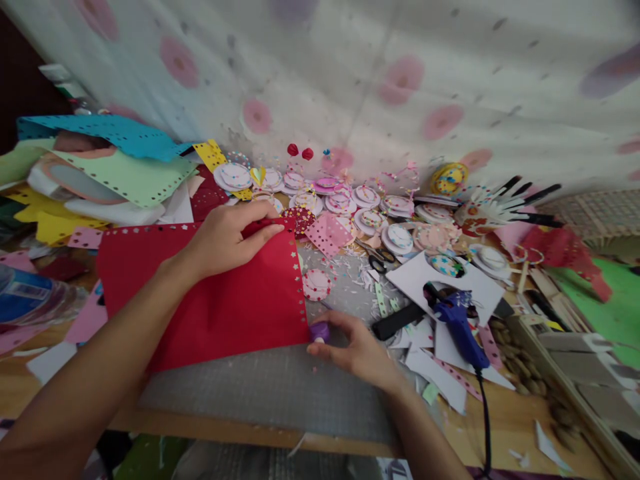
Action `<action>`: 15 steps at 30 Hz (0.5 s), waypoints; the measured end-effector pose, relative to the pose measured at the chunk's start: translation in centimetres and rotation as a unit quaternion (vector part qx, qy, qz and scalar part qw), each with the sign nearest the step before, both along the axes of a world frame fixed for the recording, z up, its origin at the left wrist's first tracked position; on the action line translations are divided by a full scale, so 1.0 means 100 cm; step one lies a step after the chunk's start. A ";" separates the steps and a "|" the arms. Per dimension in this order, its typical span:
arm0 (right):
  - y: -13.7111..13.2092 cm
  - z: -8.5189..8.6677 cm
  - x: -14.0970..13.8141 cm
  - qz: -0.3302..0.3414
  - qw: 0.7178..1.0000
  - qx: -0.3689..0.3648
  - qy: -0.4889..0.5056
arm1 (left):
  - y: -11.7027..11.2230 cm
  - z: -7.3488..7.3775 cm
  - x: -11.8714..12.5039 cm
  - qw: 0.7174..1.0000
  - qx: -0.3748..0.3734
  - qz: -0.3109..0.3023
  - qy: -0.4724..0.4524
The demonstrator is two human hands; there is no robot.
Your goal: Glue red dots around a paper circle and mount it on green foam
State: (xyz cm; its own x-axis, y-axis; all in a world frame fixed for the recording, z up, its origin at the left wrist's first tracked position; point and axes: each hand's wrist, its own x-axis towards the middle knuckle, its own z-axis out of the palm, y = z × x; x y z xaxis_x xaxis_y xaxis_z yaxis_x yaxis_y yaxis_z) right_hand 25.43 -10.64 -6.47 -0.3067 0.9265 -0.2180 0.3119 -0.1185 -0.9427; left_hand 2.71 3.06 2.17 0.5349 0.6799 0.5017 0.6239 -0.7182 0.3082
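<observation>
A large red paper sheet (225,300) spans the middle of the work area, with a row of small punched shapes along its top and right edges. Near its upper right corner, my left hand (227,237) pinches the sheet between thumb and fingers. My right hand (353,347) grips a small purple and white craft punch (319,331) at the lower right corner of the sheet, thumb below and index finger above. The punch touches or overlaps that corner; its slot is hidden. A round white piece with red dots (317,285) lies just above the punch.
Behind stand several layered white paper discs (367,197) with beads. To the right are scissors (377,255), a blue glue gun (460,327) with its cord, paper scraps and a box (565,380). A plastic bottle (37,293) and coloured punched sheets (135,167) sit left.
</observation>
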 end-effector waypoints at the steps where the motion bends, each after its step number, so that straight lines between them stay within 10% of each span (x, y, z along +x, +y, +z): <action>1: 0.000 0.000 -0.001 -0.003 1.000 0.008 -0.011 | -0.003 0.001 -0.001 1.000 0.020 -0.009 -0.014; 15: -0.002 0.000 -0.001 0.014 0.995 0.080 -0.059 | -0.031 0.016 0.004 0.973 0.215 -0.079 0.007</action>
